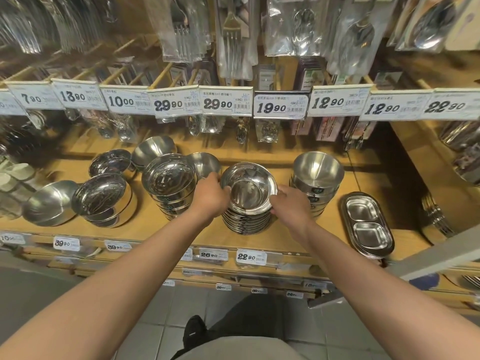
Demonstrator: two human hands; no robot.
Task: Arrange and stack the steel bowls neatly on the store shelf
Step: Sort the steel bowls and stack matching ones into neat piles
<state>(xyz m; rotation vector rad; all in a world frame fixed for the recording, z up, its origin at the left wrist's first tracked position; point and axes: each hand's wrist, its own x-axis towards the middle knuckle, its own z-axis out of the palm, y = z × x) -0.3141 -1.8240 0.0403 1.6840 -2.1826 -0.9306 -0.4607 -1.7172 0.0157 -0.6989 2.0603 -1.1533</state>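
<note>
Shelf point(259, 240) of light wood runs left to right, bowls laid out in groups above their price tags, so each pile likely belongs to a price. Hanging cutlery packs point(233, 35) fill the far wall above the row of price labels point(226, 103). Centre stack of steel bowls point(246, 216) sits near the front edge, top bowl point(249, 188) shallow and wide. Left hand point(210, 196) grips the top bowl's left rim, fingers curled over it; right hand point(292, 201) holds the right side, fingers wrapped at the rim, probably to seat or square it on the pile. Taller stack point(170, 188) just left, deeper stack point(317, 178) right, loose tilted bowls point(49, 203) far left, not yet stacked. Divided trays point(368, 224) at near right.
</note>
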